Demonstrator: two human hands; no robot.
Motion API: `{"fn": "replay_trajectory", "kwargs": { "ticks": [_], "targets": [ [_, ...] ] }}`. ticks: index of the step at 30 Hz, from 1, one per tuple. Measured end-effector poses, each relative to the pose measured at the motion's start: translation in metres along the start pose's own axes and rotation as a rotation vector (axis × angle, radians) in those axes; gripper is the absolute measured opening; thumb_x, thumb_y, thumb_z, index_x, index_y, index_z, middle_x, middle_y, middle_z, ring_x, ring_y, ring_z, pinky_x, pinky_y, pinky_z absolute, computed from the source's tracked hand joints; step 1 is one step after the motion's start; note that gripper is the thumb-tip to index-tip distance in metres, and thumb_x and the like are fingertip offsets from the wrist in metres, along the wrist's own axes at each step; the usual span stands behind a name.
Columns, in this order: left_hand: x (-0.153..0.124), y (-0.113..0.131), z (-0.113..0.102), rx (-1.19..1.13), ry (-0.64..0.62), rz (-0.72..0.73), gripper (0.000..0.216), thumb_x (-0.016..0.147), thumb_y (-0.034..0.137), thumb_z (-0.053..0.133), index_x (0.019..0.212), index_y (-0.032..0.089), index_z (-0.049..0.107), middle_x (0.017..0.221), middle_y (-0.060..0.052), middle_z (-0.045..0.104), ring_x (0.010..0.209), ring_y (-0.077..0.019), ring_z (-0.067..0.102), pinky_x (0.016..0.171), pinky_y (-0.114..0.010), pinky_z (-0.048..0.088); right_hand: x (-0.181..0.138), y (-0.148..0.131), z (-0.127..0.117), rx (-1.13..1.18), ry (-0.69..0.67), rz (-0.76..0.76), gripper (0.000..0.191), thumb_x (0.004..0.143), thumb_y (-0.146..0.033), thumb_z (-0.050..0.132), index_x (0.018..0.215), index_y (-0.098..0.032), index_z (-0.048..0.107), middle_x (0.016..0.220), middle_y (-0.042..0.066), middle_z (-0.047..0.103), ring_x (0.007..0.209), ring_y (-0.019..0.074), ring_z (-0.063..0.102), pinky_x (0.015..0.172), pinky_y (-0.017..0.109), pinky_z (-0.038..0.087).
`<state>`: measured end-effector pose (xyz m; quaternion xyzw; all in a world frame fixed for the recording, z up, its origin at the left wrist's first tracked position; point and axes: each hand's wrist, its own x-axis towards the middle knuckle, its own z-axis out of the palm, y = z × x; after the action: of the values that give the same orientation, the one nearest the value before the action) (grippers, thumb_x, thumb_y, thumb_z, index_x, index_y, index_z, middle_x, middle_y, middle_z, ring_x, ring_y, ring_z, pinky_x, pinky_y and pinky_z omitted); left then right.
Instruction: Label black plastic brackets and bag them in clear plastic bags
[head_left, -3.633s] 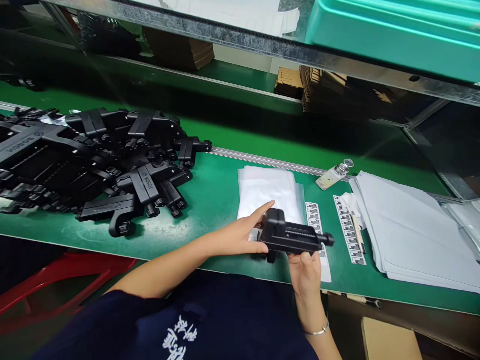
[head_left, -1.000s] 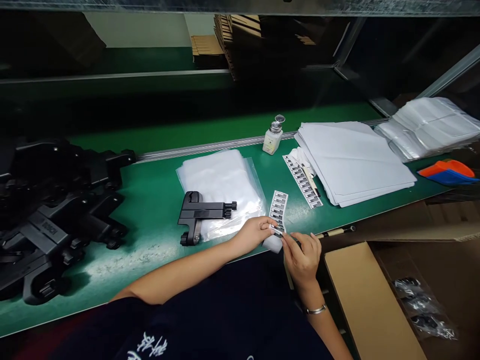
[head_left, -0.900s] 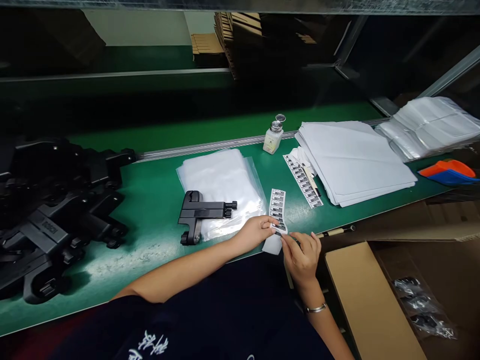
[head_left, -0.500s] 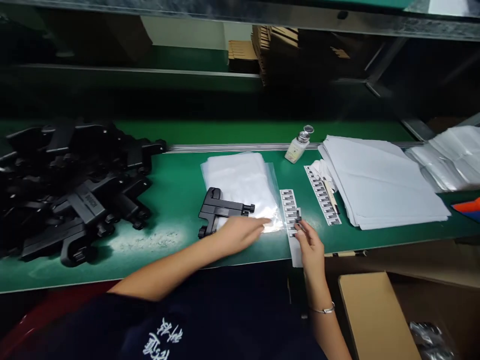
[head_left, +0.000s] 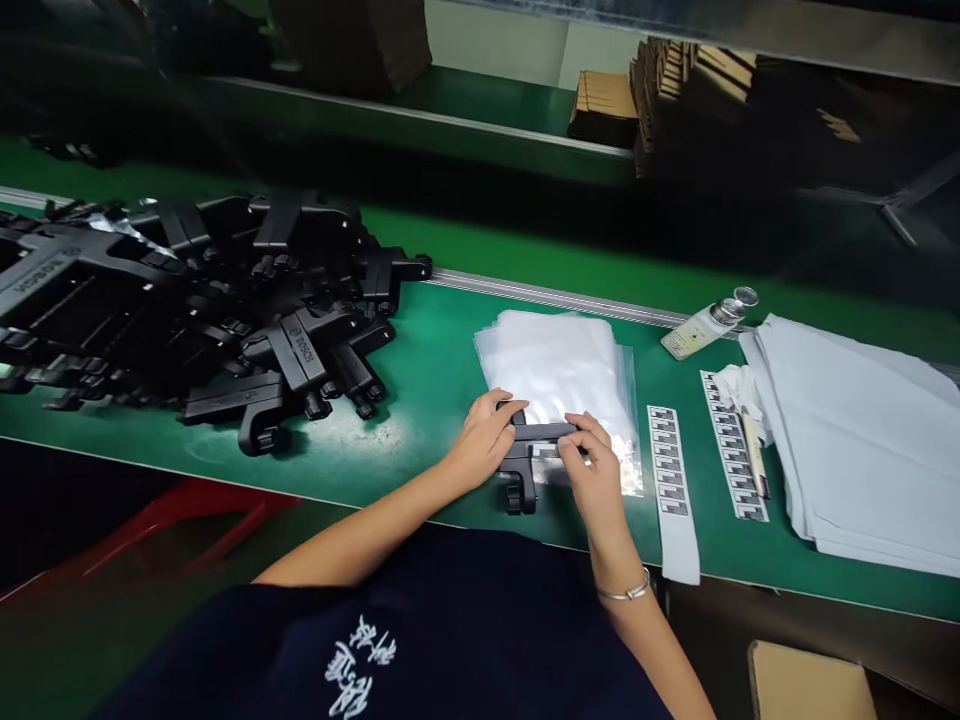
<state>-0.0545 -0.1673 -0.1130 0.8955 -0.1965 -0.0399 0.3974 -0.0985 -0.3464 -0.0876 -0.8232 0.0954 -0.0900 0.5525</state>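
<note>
A black plastic bracket [head_left: 546, 432] with a knob at its lower end lies over a stack of clear plastic bags [head_left: 559, 350]. My left hand [head_left: 484, 440] is closed around the bracket's left end. At its right end is my right hand [head_left: 594, 465], thumb and fingers pinched on a small black-and-white label [head_left: 546, 451] along the bracket's near side. The fingertips partly cover the label, and I cannot tell whether it is stuck down. To the right of the bags lies a label strip [head_left: 670, 480], its lower part bare white.
More black brackets [head_left: 296, 350] are heaped at the left. On the right are a bottle with a metal top [head_left: 701, 328], a second label strip [head_left: 731, 450], a pen [head_left: 753, 452] and stacked white sheets [head_left: 877, 440]. A red stool [head_left: 187, 520] stands below the table edge.
My right hand has moved left from the label strip to the bracket with a label. My left hand has closed on the bracket, which has turned slightly. The view has swung left.
</note>
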Motion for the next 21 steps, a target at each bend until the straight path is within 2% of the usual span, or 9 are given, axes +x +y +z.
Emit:
{"fn": "replay_trajectory", "kwargs": {
  "ticks": [6, 15, 21],
  "targets": [
    [0.0017, -0.0001, -0.0059, -0.032, -0.016, 0.034, 0.041, 0.091, 0.016, 0.035, 0.129, 0.019, 0.052, 0.128, -0.011, 0.046, 0.125, -0.0234, 0.041, 0.109, -0.042, 0.036, 0.0045, 0.0044, 0.0096, -0.083, -0.043, 0.02, 0.021, 0.08, -0.032, 0.057, 0.063, -0.021, 0.059, 0.112, 0.009, 0.058, 0.111, 0.0263, 0.051, 0.096, 0.045, 0.037],
    [0.0013, -0.001, -0.0069, -0.053, -0.024, 0.028, 0.043, 0.09, 0.016, 0.035, 0.129, 0.02, 0.052, 0.129, -0.011, 0.045, 0.125, -0.0238, 0.041, 0.109, -0.043, 0.035, 0.0076, 0.0, 0.0114, -0.098, -0.074, 0.04, 0.021, 0.081, -0.033, 0.058, 0.064, -0.02, 0.059, 0.109, 0.009, 0.058, 0.106, 0.0255, 0.051, 0.086, 0.04, 0.039],
    [0.0012, -0.0018, -0.0072, -0.053, -0.029, 0.019, 0.043, 0.091, 0.016, 0.036, 0.13, 0.02, 0.052, 0.13, -0.011, 0.045, 0.125, -0.0239, 0.041, 0.109, -0.042, 0.035, 0.0079, -0.0019, 0.0113, -0.109, -0.08, 0.043, 0.022, 0.081, -0.033, 0.057, 0.063, -0.02, 0.058, 0.109, 0.009, 0.058, 0.107, 0.0264, 0.051, 0.088, 0.041, 0.038]
  ]
}}
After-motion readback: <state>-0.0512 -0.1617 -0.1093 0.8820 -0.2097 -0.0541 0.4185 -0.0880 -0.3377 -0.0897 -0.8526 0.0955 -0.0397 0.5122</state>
